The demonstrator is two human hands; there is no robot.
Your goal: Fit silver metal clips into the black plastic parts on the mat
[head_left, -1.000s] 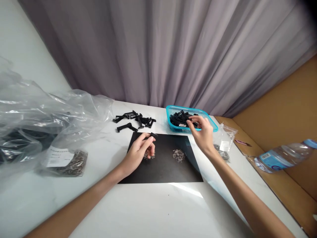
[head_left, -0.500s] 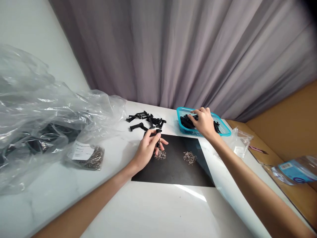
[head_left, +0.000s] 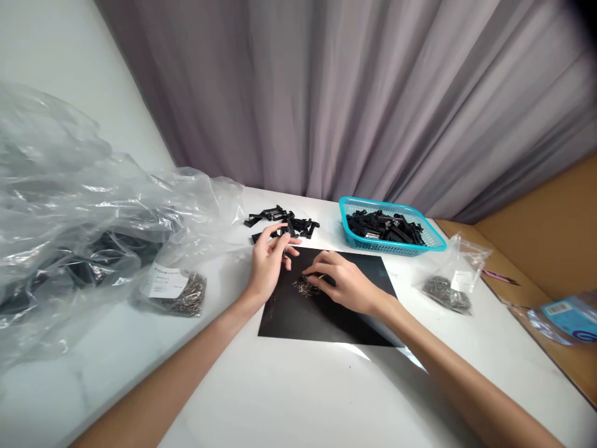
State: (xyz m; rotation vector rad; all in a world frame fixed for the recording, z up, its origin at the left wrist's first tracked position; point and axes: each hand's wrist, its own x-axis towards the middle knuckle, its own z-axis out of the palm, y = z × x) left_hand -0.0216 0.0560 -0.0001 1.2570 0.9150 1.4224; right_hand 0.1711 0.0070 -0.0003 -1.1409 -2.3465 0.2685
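Observation:
My left hand (head_left: 267, 264) is at the left edge of a black mat (head_left: 347, 326). Its thumb and fingers close on a slim black plastic part (head_left: 284, 251), mostly hidden by the fingers. Over the mat, my right hand (head_left: 342, 281) has its fingertips pinched around a small dark piece (head_left: 302, 279), seemingly black plastic, hard to make out against the mat. Just under those fingertips lies a pile of small metal screws (head_left: 305, 289). More black plastic parts (head_left: 275, 214) lie loose behind my left hand.
A blue basket (head_left: 396, 249) of black parts stands at the back right. Bags of metal pieces lie left (head_left: 186, 295) and right (head_left: 450, 292). Large clear plastic (head_left: 116, 193) covers the left side. A bottle (head_left: 564, 320) and cardboard (head_left: 536, 261) are far right.
My right hand has left the basket and come down to the left screw pile, bringing a small dark piece. My left hand has shifted slightly left, still gripping its black part.

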